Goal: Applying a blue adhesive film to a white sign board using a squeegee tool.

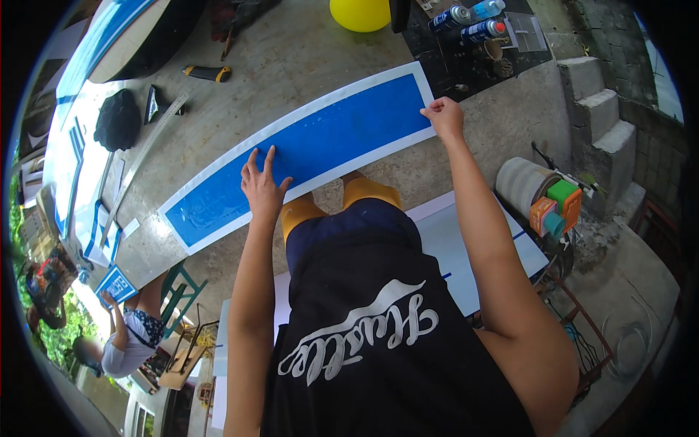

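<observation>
A long blue sheet (335, 131) with a white border lies across the grey table in front of me, its right end farther off than its left. Small pale specks and wet-looking shine show on the blue. My left hand (263, 182) rests on the sheet near its near edge, fingers spread and nothing in them. At the sheet's right end, my right hand (444, 118) pinches the white border near the corner between thumb and forefinger. The fingertips hide what exactly lies between them.
A yellow-black utility knife (207, 73), a metal ruler (149, 142) and a dark cloth (118, 120) lie on the table. Spray cans (482, 31) are at far right. Lower left, a seated person (131, 342) holds a blue sign (116, 285). Concrete steps (601, 109) rise at right.
</observation>
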`<state>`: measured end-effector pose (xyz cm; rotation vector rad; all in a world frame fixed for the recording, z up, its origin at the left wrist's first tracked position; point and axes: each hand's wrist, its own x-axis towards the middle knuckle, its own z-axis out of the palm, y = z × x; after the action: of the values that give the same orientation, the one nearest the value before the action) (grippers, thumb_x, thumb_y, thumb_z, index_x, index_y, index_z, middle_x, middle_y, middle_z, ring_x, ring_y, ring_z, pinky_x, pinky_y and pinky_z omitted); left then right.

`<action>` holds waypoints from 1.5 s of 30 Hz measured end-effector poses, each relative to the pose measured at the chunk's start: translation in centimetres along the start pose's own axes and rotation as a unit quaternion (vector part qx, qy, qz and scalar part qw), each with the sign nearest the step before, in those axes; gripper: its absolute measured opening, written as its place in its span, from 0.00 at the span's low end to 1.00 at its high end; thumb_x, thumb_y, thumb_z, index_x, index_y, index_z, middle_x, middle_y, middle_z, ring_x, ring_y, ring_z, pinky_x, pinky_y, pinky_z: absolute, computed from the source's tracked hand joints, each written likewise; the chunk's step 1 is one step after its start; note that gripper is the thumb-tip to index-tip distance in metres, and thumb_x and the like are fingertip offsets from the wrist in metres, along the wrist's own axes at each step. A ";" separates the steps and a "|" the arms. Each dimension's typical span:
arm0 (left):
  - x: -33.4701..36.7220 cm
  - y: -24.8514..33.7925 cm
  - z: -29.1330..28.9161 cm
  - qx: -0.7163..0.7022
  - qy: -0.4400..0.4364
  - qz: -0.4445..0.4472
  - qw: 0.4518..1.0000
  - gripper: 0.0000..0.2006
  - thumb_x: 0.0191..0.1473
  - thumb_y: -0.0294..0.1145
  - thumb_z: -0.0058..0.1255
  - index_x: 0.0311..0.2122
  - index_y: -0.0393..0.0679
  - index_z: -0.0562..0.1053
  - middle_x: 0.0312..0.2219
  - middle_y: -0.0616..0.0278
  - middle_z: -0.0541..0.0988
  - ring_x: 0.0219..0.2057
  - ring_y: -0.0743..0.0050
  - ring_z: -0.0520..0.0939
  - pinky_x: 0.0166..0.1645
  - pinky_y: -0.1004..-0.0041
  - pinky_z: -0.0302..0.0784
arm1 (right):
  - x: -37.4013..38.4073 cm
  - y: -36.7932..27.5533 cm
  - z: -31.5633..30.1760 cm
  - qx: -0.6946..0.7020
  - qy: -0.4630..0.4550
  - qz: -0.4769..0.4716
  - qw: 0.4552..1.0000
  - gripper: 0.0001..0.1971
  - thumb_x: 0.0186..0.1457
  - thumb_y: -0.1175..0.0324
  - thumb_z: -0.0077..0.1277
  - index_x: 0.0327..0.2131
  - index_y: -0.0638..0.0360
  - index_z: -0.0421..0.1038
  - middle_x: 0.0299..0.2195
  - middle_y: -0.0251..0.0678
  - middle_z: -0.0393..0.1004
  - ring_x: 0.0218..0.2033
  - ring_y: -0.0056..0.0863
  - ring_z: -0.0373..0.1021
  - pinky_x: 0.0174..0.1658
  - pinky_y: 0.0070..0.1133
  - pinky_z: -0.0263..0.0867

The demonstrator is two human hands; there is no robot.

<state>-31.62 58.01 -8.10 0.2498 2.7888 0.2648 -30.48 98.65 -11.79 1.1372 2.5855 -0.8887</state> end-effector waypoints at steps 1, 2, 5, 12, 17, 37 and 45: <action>0.0 0.0 0.0 0.001 -0.002 -0.001 1.000 0.42 0.33 0.39 0.66 0.58 0.65 0.59 0.57 0.56 0.57 0.55 0.49 0.60 0.51 0.53 0.65 | 0.0 0.1 -0.1 -0.005 -0.005 0.000 1.000 0.12 0.37 0.67 0.65 0.26 0.60 0.73 0.26 0.37 0.77 0.29 0.31 0.74 0.35 0.26 0.68; -0.1 0.0 0.0 0.001 -0.002 -0.002 1.000 0.42 0.33 0.39 0.66 0.58 0.65 0.59 0.57 0.56 0.57 0.55 0.49 0.60 0.51 0.53 0.65 | 0.0 0.2 -0.2 -0.010 -0.010 0.000 1.000 0.13 0.37 0.67 0.65 0.26 0.60 0.74 0.26 0.37 0.77 0.29 0.32 0.74 0.35 0.26 0.68; 0.0 -0.1 0.1 -0.003 -0.002 -0.003 1.000 0.42 0.33 0.39 0.67 0.57 0.64 0.60 0.57 0.57 0.56 0.55 0.50 0.60 0.51 0.53 0.62 | 0.0 0.2 -0.3 -0.023 -0.022 -0.011 0.999 0.13 0.36 0.67 0.65 0.26 0.60 0.74 0.26 0.37 0.77 0.29 0.31 0.74 0.35 0.26 0.68; -0.1 0.1 0.1 -0.008 -0.005 -0.004 1.000 0.41 0.33 0.36 0.66 0.57 0.63 0.60 0.57 0.56 0.57 0.55 0.50 0.60 0.52 0.53 0.63 | -0.1 0.2 -0.5 -0.025 -0.017 -0.007 1.000 0.12 0.37 0.67 0.65 0.26 0.61 0.74 0.27 0.38 0.77 0.29 0.31 0.74 0.35 0.26 0.69; 0.6 2.3 -0.2 -0.033 0.002 0.034 0.999 0.37 0.37 0.33 0.63 0.56 0.61 0.62 0.55 0.56 0.58 0.55 0.51 0.60 0.54 0.53 0.59 | 0.4 0.9 -0.5 0.038 -0.020 0.007 0.999 0.12 0.38 0.67 0.64 0.27 0.61 0.74 0.27 0.38 0.77 0.29 0.31 0.74 0.36 0.25 0.69; -2.4 2.2 0.8 -0.063 0.024 0.064 0.996 0.26 0.44 0.35 0.56 0.52 0.52 0.66 0.50 0.56 0.63 0.50 0.54 0.65 0.51 0.58 0.62 | 0.9 0.9 -0.5 -0.029 -0.045 -0.029 0.998 0.12 0.40 0.69 0.62 0.29 0.63 0.74 0.28 0.39 0.76 0.30 0.30 0.73 0.36 0.25 0.68; -4.4 -0.7 0.3 -0.090 0.087 0.002 0.992 0.25 0.44 0.34 0.56 0.51 0.50 0.66 0.50 0.53 0.64 0.50 0.51 0.65 0.51 0.56 0.62 | 2.0 2.0 -0.1 -0.028 -0.053 -0.053 0.997 0.12 0.40 0.70 0.62 0.29 0.64 0.73 0.26 0.37 0.76 0.28 0.28 0.72 0.34 0.23 0.67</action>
<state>-27.50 56.49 -7.22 0.1969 2.9121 0.5601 -30.38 101.01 -13.37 0.9188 2.5872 -0.8664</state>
